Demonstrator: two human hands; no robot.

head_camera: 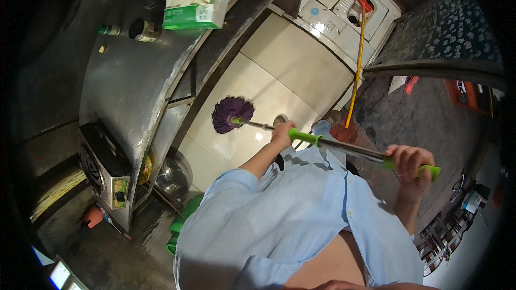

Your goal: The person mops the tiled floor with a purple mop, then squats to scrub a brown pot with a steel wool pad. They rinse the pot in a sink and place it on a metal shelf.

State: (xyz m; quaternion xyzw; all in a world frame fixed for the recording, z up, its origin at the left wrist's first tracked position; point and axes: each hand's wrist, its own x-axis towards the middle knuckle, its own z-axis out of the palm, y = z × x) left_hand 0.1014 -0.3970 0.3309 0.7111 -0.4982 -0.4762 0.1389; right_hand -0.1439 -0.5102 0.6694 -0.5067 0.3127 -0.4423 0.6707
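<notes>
A twist mop with a metal pole and green plastic grips runs across in front of my body. My left hand is wrapped around the lower pole, just below the middle green sleeve. Towards the upper end, my right hand grips the green handle. The purple mop head is spread on the pale floor tiles, to the left of my feet. Part of one shoe shows behind my left hand.
A metal counter along the left bears a tissue pack, a jar and a gas stove. Beneath it sits a metal basin. A yellow-handled tool with a red head leans from the squat toilet.
</notes>
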